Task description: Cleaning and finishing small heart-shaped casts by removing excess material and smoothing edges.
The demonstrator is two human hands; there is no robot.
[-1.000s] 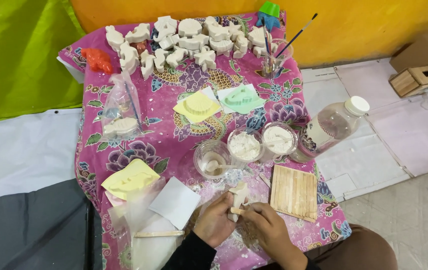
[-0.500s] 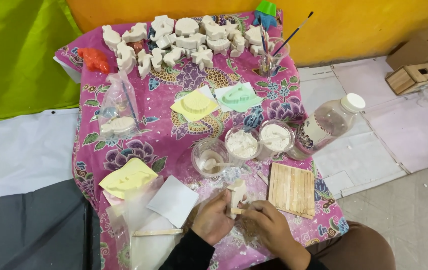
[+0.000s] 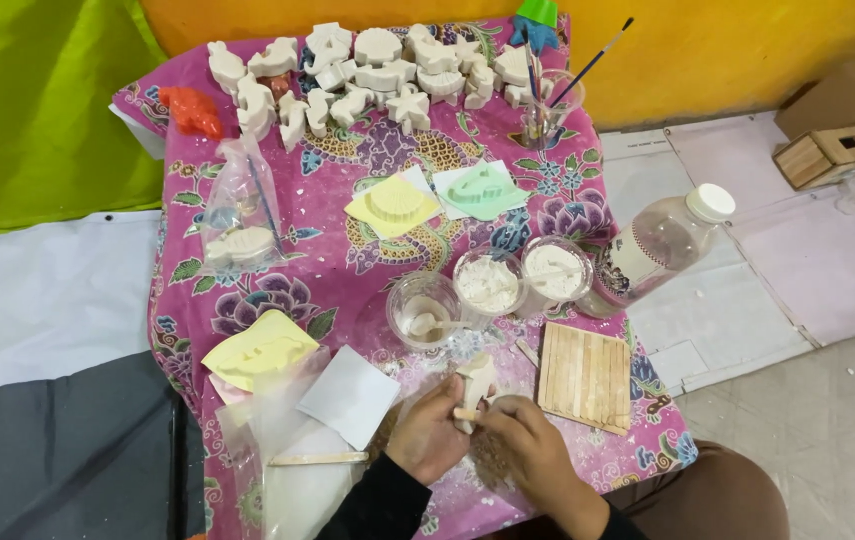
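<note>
Near the table's front edge, left hand [image 3: 430, 432] grips a white plaster figure [image 3: 478, 380]; right hand [image 3: 528, 440] pinches a small stick [image 3: 467, 414] against it. Behind: two powder-filled cups [image 3: 489, 284], one near-empty cup [image 3: 425, 310].

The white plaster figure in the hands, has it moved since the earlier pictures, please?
No. The white plaster figure sits as before, just left of the stick mat, held by both hands, left and right.

Lower part of the white plaster figure [image 3: 477, 381] hidden behind the left hand [image 3: 428, 436] and right hand [image 3: 530, 448], both forearms cut off at 6 o'clock, green-blue toy [image 3: 537, 14] cut at 12 o'clock, contents of clear bag [image 3: 240, 212] unclear.
</note>
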